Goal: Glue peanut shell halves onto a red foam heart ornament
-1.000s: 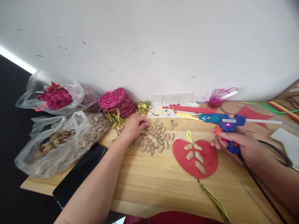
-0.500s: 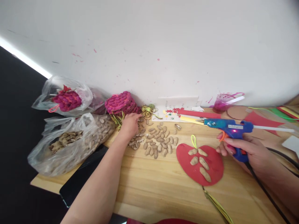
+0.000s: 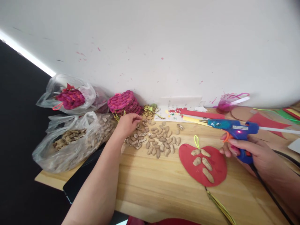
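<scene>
My right hand (image 3: 252,150) is wrapped around a blue hot glue gun (image 3: 241,131), its nozzle pointing left and a white glue stick (image 3: 278,129) sticking out behind. Left of that hand lies a red heart-shaped piece (image 3: 187,156) with several peanuts (image 3: 207,175) on it, a yellow-green loop (image 3: 196,142) at the top and a tassel (image 3: 220,206) below. My left hand (image 3: 127,125) hovers by a pile of peanut shell halves (image 3: 136,140), fingers pinched together; whatever they hold is hidden. Whole peanuts (image 3: 161,140) are spread beside the pile.
Clear plastic bags (image 3: 47,156) stand at left, one holding shells. A stack of purple peanut-covered pieces (image 3: 125,101) sits by the wall (image 3: 150,47). A black phone (image 3: 79,178) lies under my left forearm. Small stars, paper strips and a purple-stained cup (image 3: 223,104) line the back.
My left hand has drawn back slightly to the left, uncovering more of the shell pile. My right hand still holds the glue gun. The whole view has shifted a little.
</scene>
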Tool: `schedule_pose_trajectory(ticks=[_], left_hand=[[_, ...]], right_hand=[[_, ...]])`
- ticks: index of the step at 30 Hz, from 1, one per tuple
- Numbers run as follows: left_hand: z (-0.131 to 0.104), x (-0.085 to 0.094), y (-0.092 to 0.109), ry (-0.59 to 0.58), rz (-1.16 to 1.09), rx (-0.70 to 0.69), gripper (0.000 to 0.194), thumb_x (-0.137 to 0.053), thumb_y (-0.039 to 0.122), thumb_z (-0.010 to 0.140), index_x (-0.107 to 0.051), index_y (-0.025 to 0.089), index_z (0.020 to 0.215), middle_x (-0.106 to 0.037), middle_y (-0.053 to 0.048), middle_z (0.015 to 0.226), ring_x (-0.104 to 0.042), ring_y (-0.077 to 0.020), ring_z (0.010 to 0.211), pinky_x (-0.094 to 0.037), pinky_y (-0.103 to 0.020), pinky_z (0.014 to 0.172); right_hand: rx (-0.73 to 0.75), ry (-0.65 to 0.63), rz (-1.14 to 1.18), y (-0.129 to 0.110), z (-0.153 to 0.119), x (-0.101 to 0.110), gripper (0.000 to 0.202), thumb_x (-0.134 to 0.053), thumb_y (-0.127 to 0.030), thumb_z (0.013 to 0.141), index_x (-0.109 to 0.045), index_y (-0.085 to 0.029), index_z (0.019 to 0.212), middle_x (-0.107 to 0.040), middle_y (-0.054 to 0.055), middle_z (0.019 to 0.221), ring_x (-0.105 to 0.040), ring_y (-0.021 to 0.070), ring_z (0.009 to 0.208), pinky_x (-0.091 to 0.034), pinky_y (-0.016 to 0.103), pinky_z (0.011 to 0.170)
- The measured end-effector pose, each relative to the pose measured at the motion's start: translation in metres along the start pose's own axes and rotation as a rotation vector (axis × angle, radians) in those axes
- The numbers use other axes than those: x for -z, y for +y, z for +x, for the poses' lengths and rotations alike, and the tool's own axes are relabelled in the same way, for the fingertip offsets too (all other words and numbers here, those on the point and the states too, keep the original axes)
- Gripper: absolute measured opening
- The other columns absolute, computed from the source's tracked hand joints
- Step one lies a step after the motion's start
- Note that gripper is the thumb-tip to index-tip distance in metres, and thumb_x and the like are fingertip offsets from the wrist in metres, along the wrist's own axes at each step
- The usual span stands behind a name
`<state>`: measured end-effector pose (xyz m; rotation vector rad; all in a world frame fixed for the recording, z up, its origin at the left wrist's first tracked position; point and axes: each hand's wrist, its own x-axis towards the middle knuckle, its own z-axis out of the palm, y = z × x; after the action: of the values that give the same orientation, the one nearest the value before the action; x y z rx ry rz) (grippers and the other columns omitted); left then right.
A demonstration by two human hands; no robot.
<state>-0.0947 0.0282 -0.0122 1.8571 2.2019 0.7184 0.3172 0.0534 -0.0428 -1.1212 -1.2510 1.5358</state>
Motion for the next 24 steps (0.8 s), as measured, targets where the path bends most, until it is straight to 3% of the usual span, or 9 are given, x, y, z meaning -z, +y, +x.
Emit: schedule_pose_trajectory(ticks=[5, 10, 13, 20, 24], left_hand=[[0.000, -0.005, 0.000, -0.130, 0.002, -0.131, 0.020, -0.071, 0.019, 0.078, -0.078, 0.022, 0.097, -0.077, -0.003, 0.102, -0.069, -0.0221, 0.095, -0.052, -0.032, 0.090], [0.001, -0.013, 0.001, -0.123, 0.040, -0.155, 0.020, -0.067, 0.020, 0.082, -0.078, 0.022, 0.098, -0.076, -0.005, 0.102, -0.069, -0.0230, 0.096, -0.051, -0.032, 0.091], [0.000, -0.013, 0.005, -0.116, -0.052, -0.133, 0.024, -0.060, 0.023, 0.087, -0.077, 0.021, 0.105, -0.077, -0.004, 0.107, -0.069, -0.0230, 0.101, -0.050, -0.032, 0.094], [-0.005, -0.009, 0.016, -0.070, -0.343, -0.035, 0.028, -0.051, 0.026, 0.091, -0.070, 0.017, 0.111, -0.076, -0.006, 0.095, -0.071, -0.0214, 0.091, -0.053, -0.033, 0.086], [-0.010, -0.009, 0.026, -0.143, -0.520, -0.033, 0.034, -0.050, 0.034, 0.093, -0.070, 0.015, 0.112, -0.075, -0.008, 0.093, -0.069, -0.0201, 0.087, -0.053, -0.031, 0.077]], right_hand=[[0.031, 0.009, -0.046, -0.007, -0.003, -0.003, 0.036, -0.075, -0.043, 0.072, -0.058, -0.023, 0.048, -0.054, 0.002, 0.053, -0.058, 0.0204, 0.054, -0.054, 0.038, 0.066], [0.035, -0.023, -0.071, -0.009, -0.004, -0.006, 0.037, -0.075, -0.042, 0.073, -0.057, -0.022, 0.048, -0.056, 0.003, 0.052, -0.059, 0.0204, 0.055, -0.053, 0.037, 0.067], [0.030, 0.002, -0.020, -0.002, -0.001, -0.003, 0.037, -0.077, -0.042, 0.072, -0.057, -0.021, 0.049, -0.053, 0.001, 0.051, -0.058, 0.0193, 0.054, -0.053, 0.037, 0.066], [0.030, 0.004, 0.029, 0.000, -0.003, -0.002, 0.029, -0.077, -0.037, 0.073, -0.061, -0.020, 0.056, -0.050, -0.002, 0.052, -0.057, 0.0173, 0.053, -0.055, 0.036, 0.067], [0.035, -0.002, 0.041, -0.001, -0.002, -0.004, 0.029, -0.077, -0.035, 0.073, -0.059, -0.020, 0.056, -0.050, -0.003, 0.051, -0.057, 0.0166, 0.052, -0.056, 0.036, 0.069]])
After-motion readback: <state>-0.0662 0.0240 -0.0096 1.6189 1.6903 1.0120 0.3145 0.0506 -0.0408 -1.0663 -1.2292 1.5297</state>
